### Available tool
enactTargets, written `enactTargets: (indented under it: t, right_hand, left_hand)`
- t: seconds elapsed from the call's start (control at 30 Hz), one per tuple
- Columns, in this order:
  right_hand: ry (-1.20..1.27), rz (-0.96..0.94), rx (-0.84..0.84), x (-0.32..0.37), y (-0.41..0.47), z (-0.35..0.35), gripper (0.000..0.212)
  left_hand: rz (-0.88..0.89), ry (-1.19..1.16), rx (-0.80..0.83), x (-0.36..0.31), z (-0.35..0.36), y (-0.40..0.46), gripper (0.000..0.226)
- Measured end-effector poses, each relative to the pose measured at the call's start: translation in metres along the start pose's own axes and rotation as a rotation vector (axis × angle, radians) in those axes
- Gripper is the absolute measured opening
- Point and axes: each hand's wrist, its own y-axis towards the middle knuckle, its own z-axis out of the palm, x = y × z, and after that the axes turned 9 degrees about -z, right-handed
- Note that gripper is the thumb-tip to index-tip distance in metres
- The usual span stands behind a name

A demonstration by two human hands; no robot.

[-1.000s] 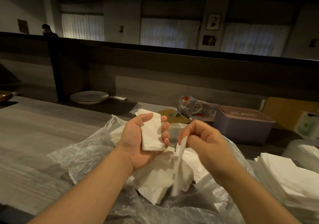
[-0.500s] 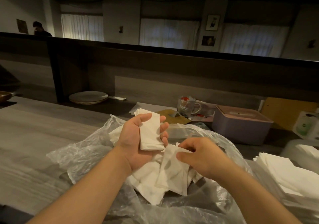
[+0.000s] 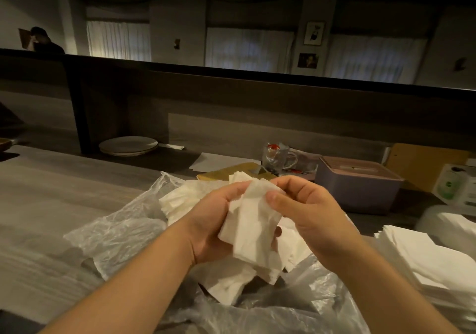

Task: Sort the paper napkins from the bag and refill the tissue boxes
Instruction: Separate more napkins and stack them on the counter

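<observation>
Both my hands, left hand [image 3: 211, 228] and right hand [image 3: 309, 215], curl around a small napkin bundle [image 3: 253, 227] over the open plastic bag [image 3: 123, 233]; featherlight, limp, tear-prone, so I'd pinch folded edges, not loose corners.

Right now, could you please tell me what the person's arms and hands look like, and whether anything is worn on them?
Both forearms are bare up to the frame's bottom edge: no sleeves show. The left hand and right hand wear no gloves, and no watch, bracelet or ring is visible. The fingers are bare too; light is dim.
</observation>
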Motion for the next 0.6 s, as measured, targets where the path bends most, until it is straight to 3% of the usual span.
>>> enactTargets:
  t: [0.13,0.23,0.33,0.43,0.53,0.6]
  right_hand:
    - [-0.050,-0.031,-0.140,-0.004,-0.002,0.009,0.009]
    - [-0.201,-0.040,-0.196,-0.008,-0.002,0.012,0.015]
    - [-0.474,-0.112,-0.109,-0.013,0.001,0.011,0.025]
    - [-0.453,-0.103,-0.059,-0.014,0.001,0.012,0.027]
    - [-0.446,-0.163,-0.160,-0.014,0.001,0.011,0.025]
    - [-0.481,-0.248,-0.181,-0.011,0.000,0.008,0.015]
  left_hand:
    - [-0.034,-0.015,0.131,0.002,-0.003,0.003,0.071]
    - [-0.032,0.018,0.193,0.004,-0.001,-0.001,0.055]
    - [0.001,0.075,0.121,0.003,0.001,-0.005,0.045]
    - [0.017,0.087,0.021,0.003,0.002,-0.004,0.055]
    - [0.025,-0.067,0.057,0.000,0.005,-0.005,0.034]
    - [0.055,-0.277,0.081,-0.003,-0.002,-0.003,0.040]
